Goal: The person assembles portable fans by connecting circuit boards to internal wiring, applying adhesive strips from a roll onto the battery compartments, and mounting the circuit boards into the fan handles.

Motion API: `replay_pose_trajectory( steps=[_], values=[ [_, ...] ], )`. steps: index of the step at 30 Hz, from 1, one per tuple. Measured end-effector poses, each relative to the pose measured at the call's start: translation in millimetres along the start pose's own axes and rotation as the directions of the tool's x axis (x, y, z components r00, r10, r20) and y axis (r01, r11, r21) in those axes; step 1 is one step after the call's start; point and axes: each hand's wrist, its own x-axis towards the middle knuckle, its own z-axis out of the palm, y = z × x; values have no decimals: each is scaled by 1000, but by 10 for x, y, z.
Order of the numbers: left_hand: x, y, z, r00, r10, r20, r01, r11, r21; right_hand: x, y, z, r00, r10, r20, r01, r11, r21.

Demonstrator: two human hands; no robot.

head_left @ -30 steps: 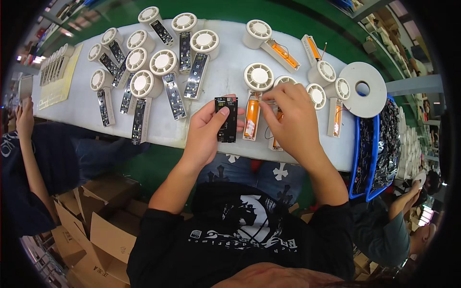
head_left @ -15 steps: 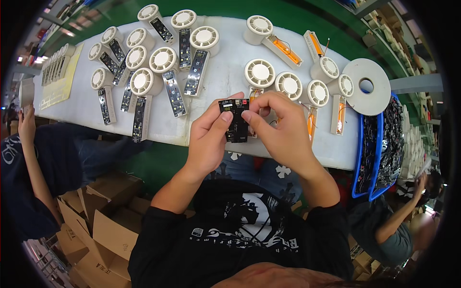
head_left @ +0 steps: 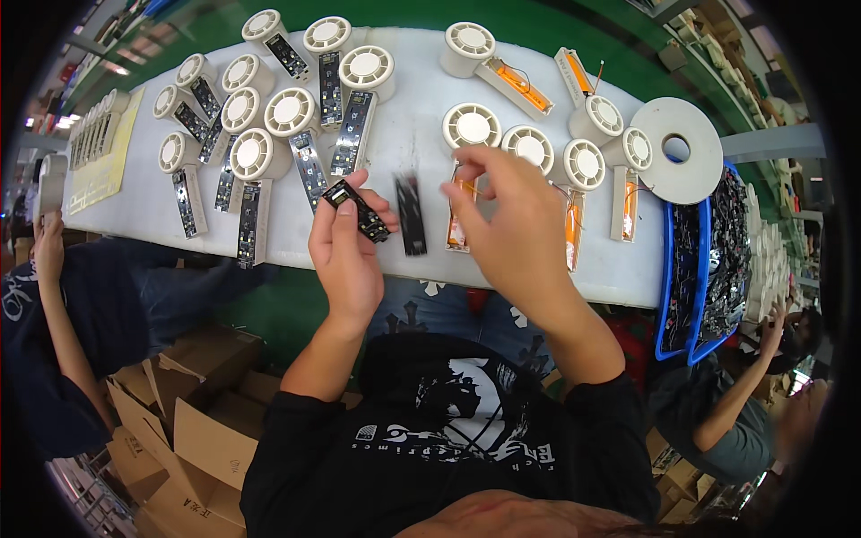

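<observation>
A black circuit board (head_left: 360, 213) is gripped between the thumb and fingers of my left hand (head_left: 343, 255), tilted above the table's near side. To its right, a dark flat strip (head_left: 410, 215) is smeared by motion; I cannot tell whether it is in the air or on the table. My right hand (head_left: 516, 224) is raised beyond that strip, thumb and forefinger apart, and nothing shows between them. Behind this hand stands a white fan unit (head_left: 472, 127), its handle holding an orange battery (head_left: 457, 220), partly covered by the fingers.
Several white fan units with circuit boards in their handles (head_left: 260, 157) stand on the left. Others with orange batteries (head_left: 626, 211) are on the right, beside a large white roll (head_left: 677, 179). Blue bins (head_left: 673, 332) of dark parts flank the table. Cardboard boxes (head_left: 211, 439) lie lower left; people sit either side.
My left hand has moved left with the circuit board and tilted it. My right hand has come away from the board, to the right. A blurred dark strip now shows between the hands.
</observation>
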Motion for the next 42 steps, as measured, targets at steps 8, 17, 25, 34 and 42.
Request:
replay_pose_trajectory(
  steps=[8, 17, 25, 34, 42],
  values=[
    [40, 168, 127, 968, -236, 87, 193, 918, 347, -19, 164, -33, 974, -220, 50, 218, 860, -460],
    [352, -48, 461, 916, 130, 381, -399, 410, 820, 2, 227, -54, 986, -166, -16, 145, 898, -416],
    [161, 119, 503, 939, 85, 333, -316, 594, 740, 267, 151, 1, 982, 177, 58, -185, 898, 400],
    [130, 132, 397, 881, -71, 467, -327, 621, 712, 28, 160, -340, 992, -93, 88, 114, 954, -277],
    [-39, 197, 315, 891, -41, 453, -343, 594, 728, 90, 25, -266, 949, -229, 216, 274, 940, -206]
  ],
)
